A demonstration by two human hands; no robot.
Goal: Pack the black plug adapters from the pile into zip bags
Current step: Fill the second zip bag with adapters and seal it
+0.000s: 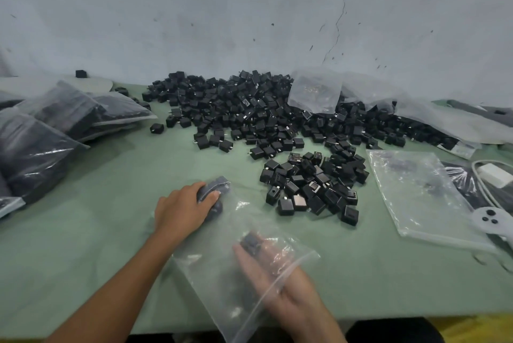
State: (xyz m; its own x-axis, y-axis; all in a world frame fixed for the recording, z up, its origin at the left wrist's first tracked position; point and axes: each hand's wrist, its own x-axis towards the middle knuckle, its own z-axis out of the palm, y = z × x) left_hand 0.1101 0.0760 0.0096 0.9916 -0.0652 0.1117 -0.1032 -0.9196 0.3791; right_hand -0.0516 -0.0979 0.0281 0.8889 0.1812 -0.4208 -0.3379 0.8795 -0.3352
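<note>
The main pile of black plug adapters is heaped at the back of the green surface, with a smaller heap lying nearer the person. A clear zip bag is laid in front. Its far end, containing a dark cluster of adapters, is gripped by the curled fingers of the left hand. The right hand is inserted into the bag mouth with several adapters at its fingertips, but because of blur it cannot be told whether they are gripped.
</note>
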